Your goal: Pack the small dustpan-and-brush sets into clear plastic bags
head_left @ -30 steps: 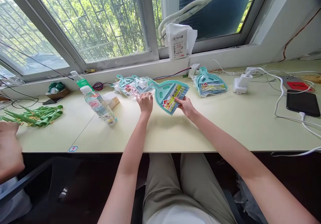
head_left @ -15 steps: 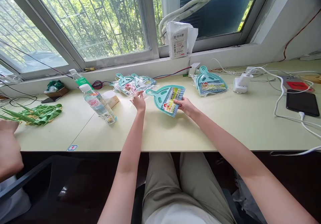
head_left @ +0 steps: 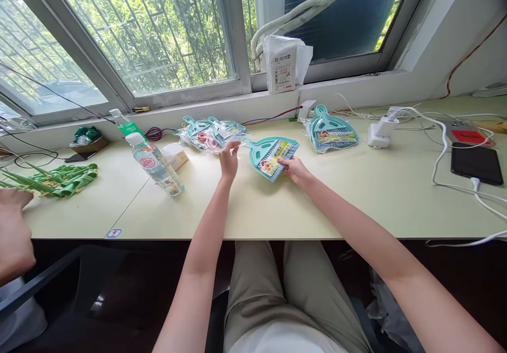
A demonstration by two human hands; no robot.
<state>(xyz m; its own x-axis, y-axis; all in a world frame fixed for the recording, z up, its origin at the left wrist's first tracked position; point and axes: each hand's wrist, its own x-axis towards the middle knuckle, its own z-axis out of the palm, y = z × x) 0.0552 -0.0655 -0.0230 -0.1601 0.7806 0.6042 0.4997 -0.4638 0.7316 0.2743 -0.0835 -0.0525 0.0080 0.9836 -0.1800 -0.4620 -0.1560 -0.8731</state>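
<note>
A turquoise mini dustpan [head_left: 255, 154] with a blue-bristled brush and a yellow printed label card [head_left: 274, 157] is held tilted just above the table. My right hand [head_left: 295, 169] grips its wide brush end, thumb over the label. At the other end, my left hand [head_left: 228, 159] has its fingers bent together at the tip of the handle, which they partly cover. Behind my left hand lie several more dustpan sets [head_left: 198, 130] in clear plastic. Another wrapped dustpan set [head_left: 331, 130] rests to the right, near the wall.
Two plastic bottles, one nearer [head_left: 154, 164], stand left of my hands beside a beige block [head_left: 177, 161]. Green plant pieces [head_left: 65, 180] lie far left, near another person's hand [head_left: 15, 199]. On the right are a white charger [head_left: 381, 133], loose cables and a phone [head_left: 476, 163].
My left hand has moved right and its fingers have come together at the handle's tip. The dustpan has shifted slightly right and turned a little in my right hand.
</note>
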